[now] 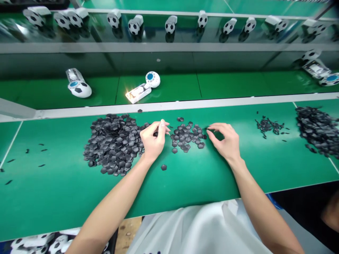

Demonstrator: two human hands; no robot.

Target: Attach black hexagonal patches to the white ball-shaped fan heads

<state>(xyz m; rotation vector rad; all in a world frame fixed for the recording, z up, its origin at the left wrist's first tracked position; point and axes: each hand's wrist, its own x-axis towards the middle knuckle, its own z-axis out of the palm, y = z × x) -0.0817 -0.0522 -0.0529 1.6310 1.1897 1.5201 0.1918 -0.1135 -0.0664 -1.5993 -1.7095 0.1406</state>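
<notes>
My left hand (pixel 154 138) is closed in a pinch, thumb against fingers, between a large heap of black pentagon pieces (pixel 113 144) and a smaller loose group of black pentagon pieces (pixel 186 135). Whatever is in its fingertips is too small to make out. At the right edge of the small group, my right hand (pixel 225 139) has thumb and forefinger curled together in a pinch. A dark speck shows at those fingertips, but I cannot tell what it is. One single black pentagon (pixel 164 167) lies apart, nearer to me.
Small thin black parts (pixel 270 125) lie to the right, beside another black heap (pixel 317 130). Beyond the white rail (pixel 159 106) are two white devices, one with a blue disc (pixel 153 79). Football-patterned units (pixel 135 25) line the back shelf; more (pixel 39 243) sit below the table's front edge.
</notes>
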